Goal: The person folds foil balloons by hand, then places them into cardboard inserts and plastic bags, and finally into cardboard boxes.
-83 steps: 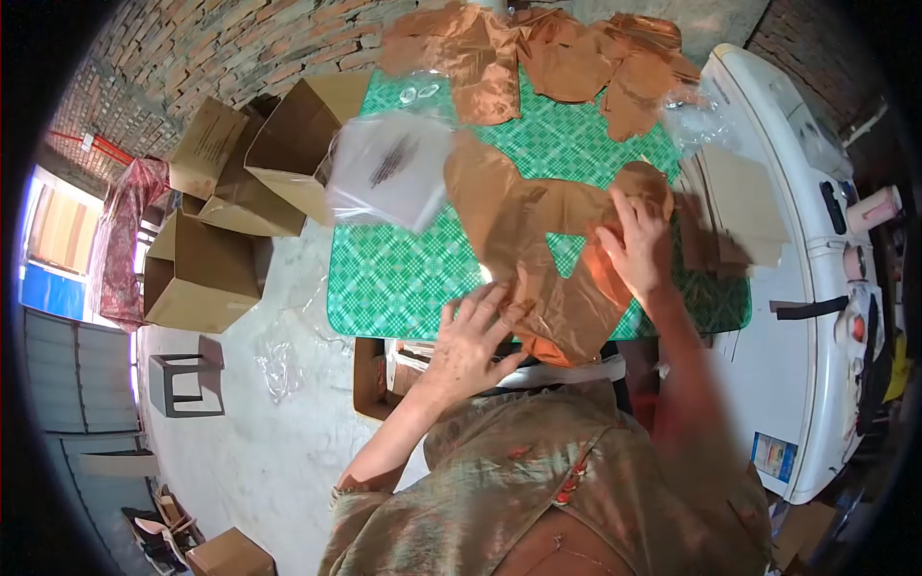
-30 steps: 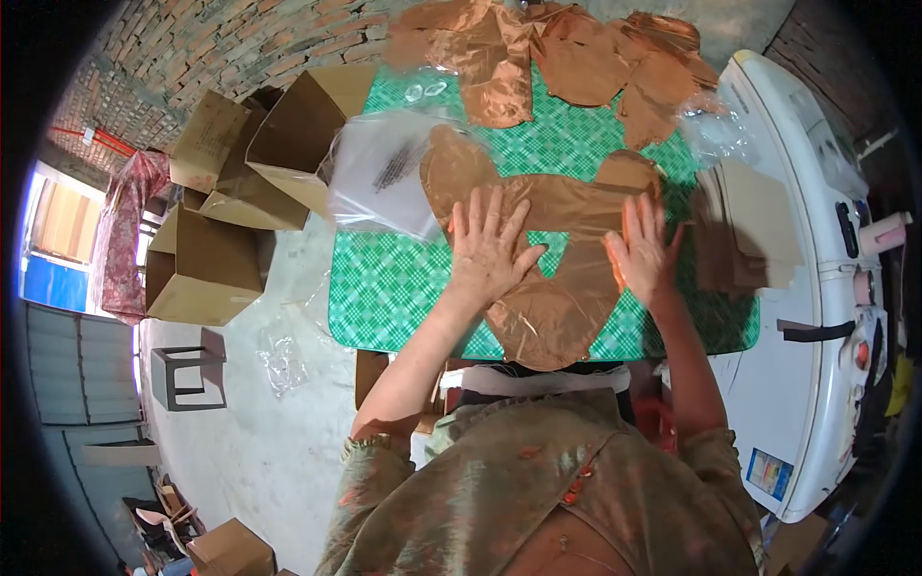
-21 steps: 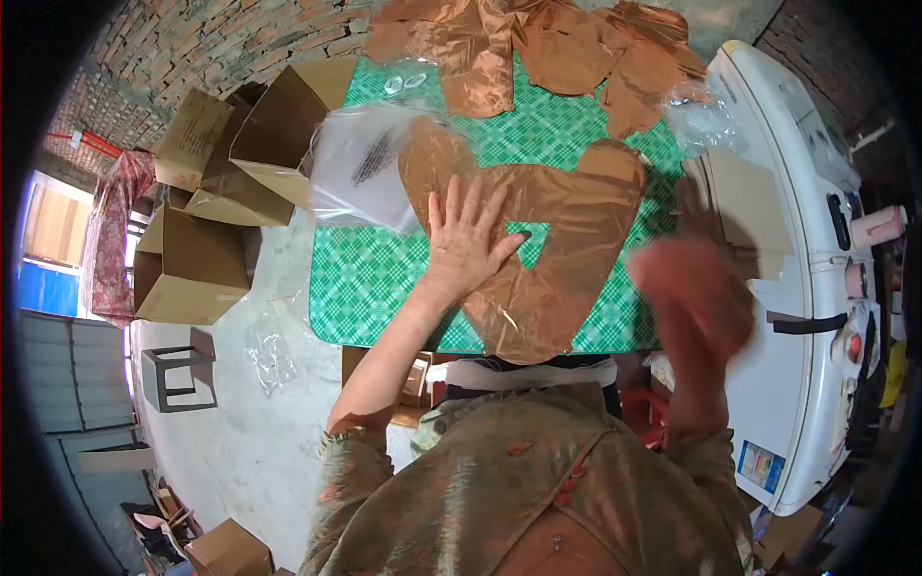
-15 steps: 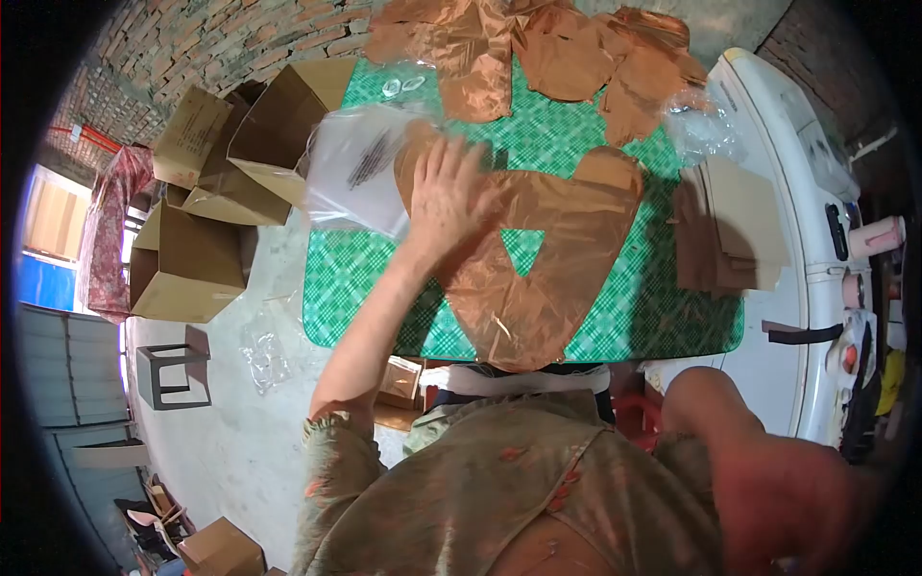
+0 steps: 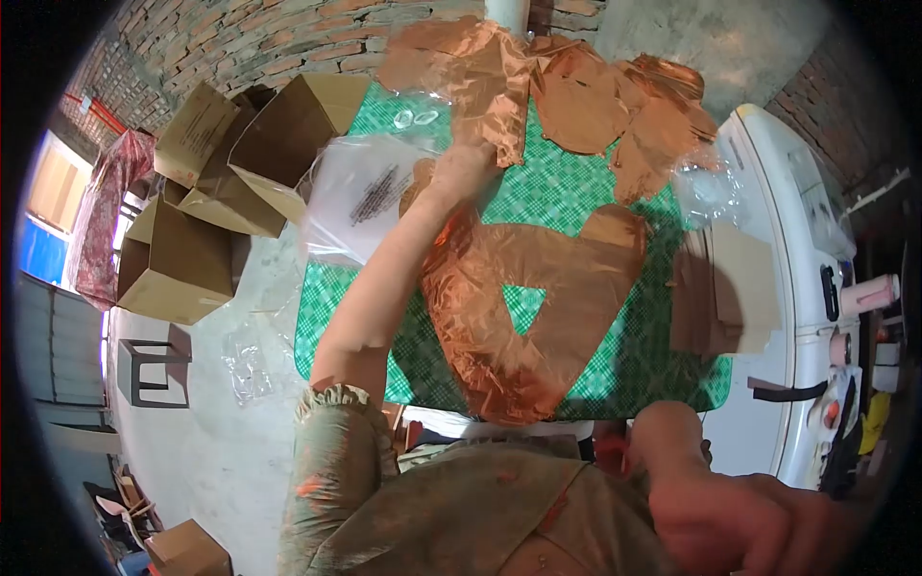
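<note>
My left hand (image 5: 465, 173) reaches over the table with its fingers curled at the lower edge of a shiny copper-coloured foil piece (image 5: 495, 106); its fingertips are mostly hidden. Beneath and beside that forearm lies a large foil shape (image 5: 576, 274) with a triangular hole, its left side and lower end wrinkled. Part of its upper left is covered by my arm. At the lower right, close to the camera, my right hand (image 5: 759, 523) is blurred and away from the foil, its fingers not distinct.
More foil pieces (image 5: 581, 101) lie along the back of the green checked table (image 5: 317, 336). Left are clear plastic sheets (image 5: 355, 197) and open cardboard boxes (image 5: 182, 274). On the right are flat brown sheets (image 5: 740, 298), crumpled clear plastic (image 5: 709, 190) and a white appliance (image 5: 802, 288).
My left hand has gone from spread over the front foil to curled at the back piece. The front foil looks more wrinkled. The whole view has shifted, with the table lower in it.
</note>
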Demonstrator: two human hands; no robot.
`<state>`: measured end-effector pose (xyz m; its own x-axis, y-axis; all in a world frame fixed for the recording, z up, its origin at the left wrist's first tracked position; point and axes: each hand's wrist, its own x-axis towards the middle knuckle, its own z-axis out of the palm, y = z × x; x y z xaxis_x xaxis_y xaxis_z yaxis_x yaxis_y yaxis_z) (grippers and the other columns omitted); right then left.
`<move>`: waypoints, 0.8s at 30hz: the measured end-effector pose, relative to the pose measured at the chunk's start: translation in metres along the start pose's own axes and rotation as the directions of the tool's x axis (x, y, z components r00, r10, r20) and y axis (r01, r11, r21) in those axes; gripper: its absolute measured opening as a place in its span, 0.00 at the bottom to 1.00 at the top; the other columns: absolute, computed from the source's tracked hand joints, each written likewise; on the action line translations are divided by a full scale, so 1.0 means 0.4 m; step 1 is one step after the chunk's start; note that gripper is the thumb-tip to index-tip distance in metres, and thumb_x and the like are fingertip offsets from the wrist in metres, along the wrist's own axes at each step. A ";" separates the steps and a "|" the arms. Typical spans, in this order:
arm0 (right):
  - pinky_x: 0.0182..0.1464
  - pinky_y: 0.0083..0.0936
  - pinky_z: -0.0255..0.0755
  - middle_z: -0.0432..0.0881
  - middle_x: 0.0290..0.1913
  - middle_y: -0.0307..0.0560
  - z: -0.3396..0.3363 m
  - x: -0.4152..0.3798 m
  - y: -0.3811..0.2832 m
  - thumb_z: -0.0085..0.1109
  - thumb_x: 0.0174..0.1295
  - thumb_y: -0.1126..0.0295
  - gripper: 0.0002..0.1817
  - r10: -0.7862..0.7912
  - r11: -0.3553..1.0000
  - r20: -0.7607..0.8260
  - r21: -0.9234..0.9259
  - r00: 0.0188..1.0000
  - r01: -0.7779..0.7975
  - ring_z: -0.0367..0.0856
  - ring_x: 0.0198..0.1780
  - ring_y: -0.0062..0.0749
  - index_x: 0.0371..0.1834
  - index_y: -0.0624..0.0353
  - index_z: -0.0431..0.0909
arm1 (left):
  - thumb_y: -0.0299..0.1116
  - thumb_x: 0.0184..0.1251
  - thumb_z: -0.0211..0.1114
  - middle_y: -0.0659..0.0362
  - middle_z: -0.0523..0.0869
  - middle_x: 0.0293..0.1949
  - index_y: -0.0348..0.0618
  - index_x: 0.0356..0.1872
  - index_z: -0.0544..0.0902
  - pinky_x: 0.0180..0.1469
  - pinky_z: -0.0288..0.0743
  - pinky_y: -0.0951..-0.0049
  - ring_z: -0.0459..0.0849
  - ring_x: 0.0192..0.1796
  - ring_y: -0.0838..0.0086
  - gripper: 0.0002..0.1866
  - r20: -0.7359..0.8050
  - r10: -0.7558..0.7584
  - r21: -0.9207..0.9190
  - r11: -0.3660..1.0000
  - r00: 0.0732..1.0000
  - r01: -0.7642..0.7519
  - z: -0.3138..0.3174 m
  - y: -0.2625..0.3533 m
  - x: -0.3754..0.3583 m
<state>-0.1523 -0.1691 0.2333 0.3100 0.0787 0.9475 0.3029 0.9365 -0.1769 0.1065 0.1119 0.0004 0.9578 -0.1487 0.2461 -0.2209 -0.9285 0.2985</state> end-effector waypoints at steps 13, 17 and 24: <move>0.39 0.21 0.77 0.88 0.37 0.44 -0.472 -0.137 0.399 0.64 0.70 0.75 0.08 0.357 0.283 -0.524 -0.728 0.773 -0.624 0.84 0.36 0.21 0.50 0.61 0.86 | 0.38 0.66 0.71 0.52 0.91 0.41 0.44 0.41 0.92 0.53 0.81 0.59 0.88 0.47 0.54 0.10 -0.124 -0.010 -0.046 0.999 0.992 0.004 0.019 -0.063 0.040; 0.45 0.29 0.77 0.86 0.41 0.48 -0.713 -0.264 0.519 0.66 0.68 0.72 0.09 0.384 0.044 -0.528 -0.809 0.757 -0.586 0.84 0.41 0.35 0.50 0.58 0.87 | 0.40 0.59 0.76 0.48 0.90 0.34 0.44 0.36 0.92 0.46 0.82 0.55 0.89 0.40 0.50 0.11 -0.193 -0.075 -0.139 0.989 0.978 0.048 0.063 -0.118 0.077; 0.54 0.38 0.75 0.82 0.43 0.50 -0.851 -0.311 0.610 0.70 0.64 0.67 0.08 0.410 -0.067 -0.530 -0.830 0.743 -0.554 0.81 0.51 0.47 0.41 0.58 0.88 | 0.35 0.54 0.82 0.48 0.91 0.30 0.41 0.39 0.94 0.39 0.83 0.66 0.91 0.31 0.64 0.13 -0.107 -0.176 -0.331 0.934 0.979 0.131 0.008 -0.099 0.081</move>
<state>0.1897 -0.0668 -0.0185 0.8316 0.2609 0.4902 0.5554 -0.3899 -0.7345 0.1470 0.1428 -0.0065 0.9563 0.0540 0.2874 -0.1417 -0.7743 0.6168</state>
